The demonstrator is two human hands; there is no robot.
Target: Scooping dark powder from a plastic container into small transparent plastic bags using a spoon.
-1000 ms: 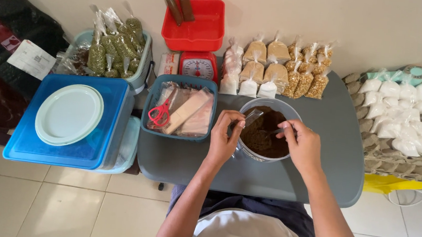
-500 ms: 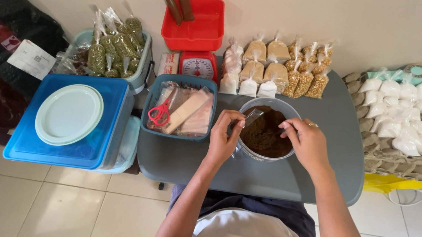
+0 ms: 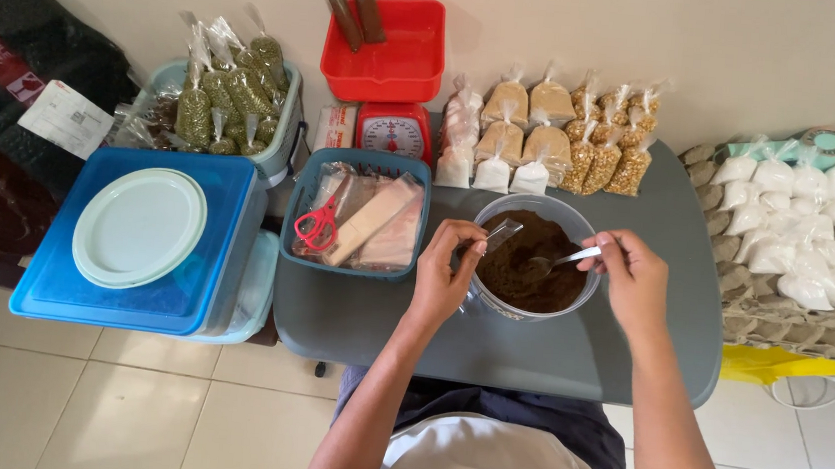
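Note:
A round grey bowl [image 3: 489,304] full of dark brown powder [image 3: 525,256] stands on the grey table [image 3: 547,359] in front of me. My left hand [image 3: 447,267] rests at the bowl's left rim and pinches a small clear plastic bag [image 3: 499,234] held open over the powder. My right hand [image 3: 631,277] is at the bowl's right rim and grips a metal spoon [image 3: 562,260] whose tip dips into the powder.
A teal basket [image 3: 358,163] with red scissors [image 3: 316,225] and flat packets sits to the left. Behind stand a red scale [image 3: 392,128] with a red tray [image 3: 384,58], and several tied bags [image 3: 544,135]. White bags [image 3: 805,235] lie at right, a blue bin lid [image 3: 130,296] with a plate at left.
My right hand has drawn back to the right from over the bowl, and the spoon now shows, slanting down into the powder. My left hand has stayed put with the bag.

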